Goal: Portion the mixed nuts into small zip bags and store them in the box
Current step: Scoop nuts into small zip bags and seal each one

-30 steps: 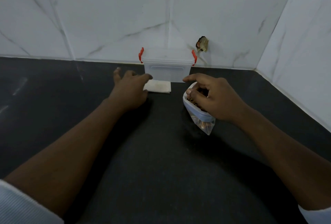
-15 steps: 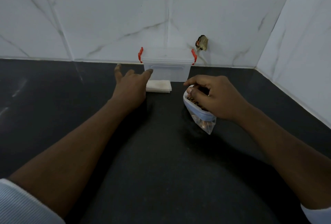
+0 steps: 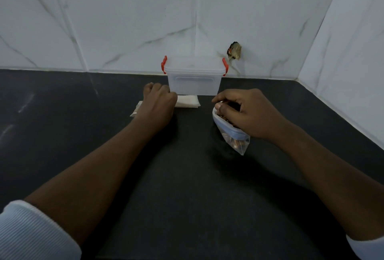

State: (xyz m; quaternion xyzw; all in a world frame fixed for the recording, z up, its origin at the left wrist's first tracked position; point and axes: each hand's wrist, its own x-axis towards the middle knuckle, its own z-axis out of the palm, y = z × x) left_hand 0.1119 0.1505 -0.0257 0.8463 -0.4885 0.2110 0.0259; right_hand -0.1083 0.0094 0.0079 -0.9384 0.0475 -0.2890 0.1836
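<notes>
Black desk [image 3: 187,176]; at its far edge against the tiled wall stands a clear lidded box [image 3: 194,81] with red latches. Right hand [image 3: 247,114] near-right of the box, curled fingers gripping the open mouth of the mixed-nut bag [image 3: 234,139], which stands on the desk. Left hand [image 3: 158,103] has its fingers curled over the small zip bag stack [image 3: 188,101] just before the box, one bag [image 3: 136,110] poking out at its left; grip cannot be told.

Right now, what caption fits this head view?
Right hand holds the nut bag; left hand grips a small zip bag.
</notes>
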